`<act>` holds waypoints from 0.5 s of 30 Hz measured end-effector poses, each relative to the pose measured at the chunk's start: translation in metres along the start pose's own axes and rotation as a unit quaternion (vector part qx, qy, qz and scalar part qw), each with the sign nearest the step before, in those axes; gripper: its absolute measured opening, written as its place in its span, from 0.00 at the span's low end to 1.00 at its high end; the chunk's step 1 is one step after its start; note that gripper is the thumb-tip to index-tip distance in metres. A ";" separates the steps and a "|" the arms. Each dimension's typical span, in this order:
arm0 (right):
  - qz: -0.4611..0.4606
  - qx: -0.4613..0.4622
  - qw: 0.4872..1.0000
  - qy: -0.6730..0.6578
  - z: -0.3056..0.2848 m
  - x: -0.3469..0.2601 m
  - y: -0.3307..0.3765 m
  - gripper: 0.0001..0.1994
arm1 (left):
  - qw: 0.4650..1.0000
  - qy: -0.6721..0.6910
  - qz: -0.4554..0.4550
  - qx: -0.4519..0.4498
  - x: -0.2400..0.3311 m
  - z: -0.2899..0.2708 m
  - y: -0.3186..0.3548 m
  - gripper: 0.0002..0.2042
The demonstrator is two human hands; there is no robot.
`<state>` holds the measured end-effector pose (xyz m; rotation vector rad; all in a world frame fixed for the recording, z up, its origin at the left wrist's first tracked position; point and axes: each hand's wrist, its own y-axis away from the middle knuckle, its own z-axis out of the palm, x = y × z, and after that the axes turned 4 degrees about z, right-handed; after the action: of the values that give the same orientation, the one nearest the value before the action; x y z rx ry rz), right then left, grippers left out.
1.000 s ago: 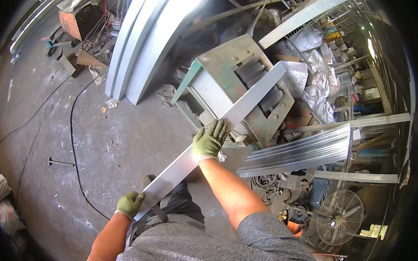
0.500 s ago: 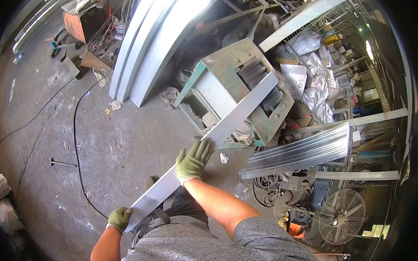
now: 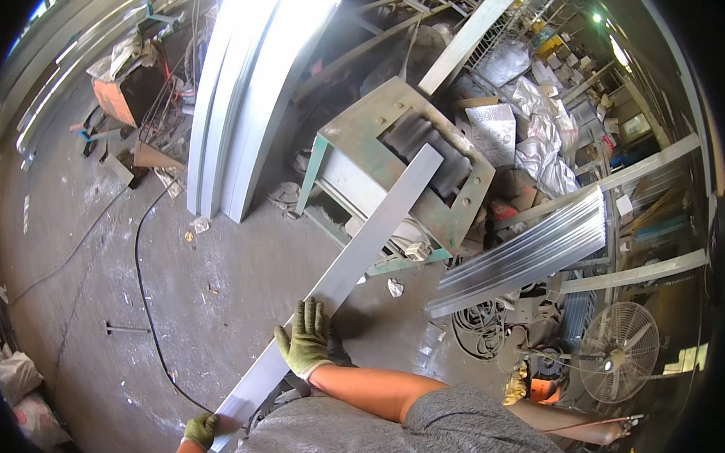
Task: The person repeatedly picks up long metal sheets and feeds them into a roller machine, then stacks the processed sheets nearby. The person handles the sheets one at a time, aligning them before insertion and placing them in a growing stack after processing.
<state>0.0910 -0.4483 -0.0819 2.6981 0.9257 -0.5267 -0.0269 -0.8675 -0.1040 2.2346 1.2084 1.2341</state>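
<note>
Step in hand, as judged: handling and steadying a long, flat, silver-white metal strip point(image 3: 371, 227). It slanted from the person's lower left up across the front of a worn green-and-tan metal machine frame point(image 3: 359, 128), its far end in line with a dark ribbed part point(image 3: 452, 167); couldn't tell whether strip and frame touched.

The left hand point(image 3: 200, 431), in an olive-green glove, gripped the near end, fingers curled at the edge, underside hidden. The right hand point(image 3: 304, 346), gloved alike, lay flat further up, fingers extended and slightly spread, thumb apart, not wrapped round.

Next move, as judged, called for a firm left grip, the right palm guiding, and the far end kept clear of the frame's edges.

Counts: one strip in hand, two gloved hands, one machine frame, one grey round caged fan point(image 3: 618, 353), one shiny silver corrugated sheet point(image 3: 525, 260), one T-shaped metal bar point(image 3: 127, 329) on the floor. Tall bright silver metal profiles point(image 3: 237, 121) stood several together; glare and overlap prevented an exact count.
</note>
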 end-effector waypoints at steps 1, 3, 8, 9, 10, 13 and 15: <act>-0.010 0.016 1.000 0.002 -0.002 0.005 -0.007 0.48 | 1.000 -0.001 0.004 0.003 0.005 -0.001 -0.010 0.29; -0.012 -0.001 0.998 0.064 -0.011 0.023 -0.029 0.48 | 1.000 -0.008 0.006 0.005 0.026 0.000 -0.030 0.26; -0.073 0.131 0.987 0.052 -0.050 0.086 -0.120 0.46 | 1.000 0.005 0.025 -0.004 0.128 0.009 -0.099 0.27; -0.075 0.142 0.986 0.050 -0.060 0.099 -0.139 0.46 | 1.000 0.009 0.019 -0.019 0.153 0.008 -0.109 0.28; -0.060 0.141 0.986 0.059 -0.070 0.112 -0.155 0.46 | 0.999 0.009 0.023 -0.029 0.180 0.007 -0.120 0.29; -0.055 0.149 0.984 0.075 -0.105 0.150 -0.210 0.45 | 0.995 -0.073 0.009 -0.059 0.260 0.002 -0.160 0.31; -0.047 0.164 0.981 0.093 -0.130 0.175 -0.257 0.43 | 0.997 -0.062 0.021 -0.052 0.315 0.003 -0.194 0.31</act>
<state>0.0918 -0.1117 -0.0634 3.0545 1.1066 -0.4905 -0.0407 -0.5009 -0.0536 2.2342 1.0334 1.1278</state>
